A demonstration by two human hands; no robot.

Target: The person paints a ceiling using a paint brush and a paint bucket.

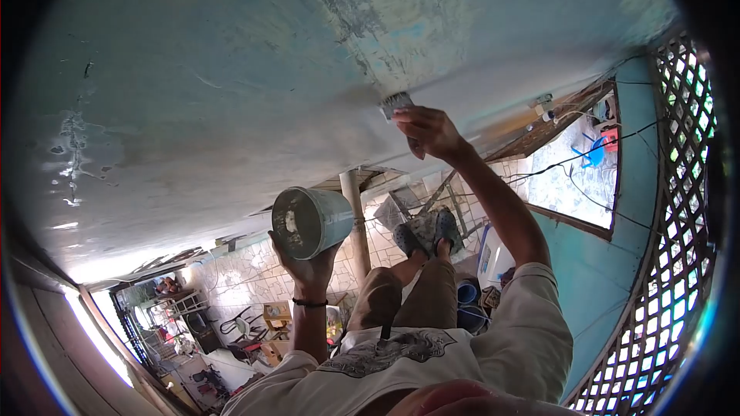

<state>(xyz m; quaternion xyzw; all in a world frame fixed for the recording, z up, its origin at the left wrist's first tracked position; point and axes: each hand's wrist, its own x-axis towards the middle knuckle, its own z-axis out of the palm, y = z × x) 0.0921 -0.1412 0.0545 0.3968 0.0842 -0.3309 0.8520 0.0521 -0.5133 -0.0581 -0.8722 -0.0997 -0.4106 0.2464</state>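
My right hand (430, 131) is closed around a paintbrush (397, 103). Its bristles are against the pale blue-green painted surface (254, 100), at the lower end of a rough, scraped-looking patch (401, 23). Lower and to the left, my left hand (307, 268) supports a plastic bucket (331, 217) from beneath, fingers wrapped around its base. The bucket is tilted with its mouth facing left, and a pale smear shows inside. How much it holds is hard to make out.
My feet are on a small worn platform (432, 233) above a stone-patterned floor (254, 281). A post (355, 223) stands beside the bucket. Cables (574, 156) cross near a wall opening at right, with lattice (663, 262) beyond. Cluttered items (181, 316) lie lower left.
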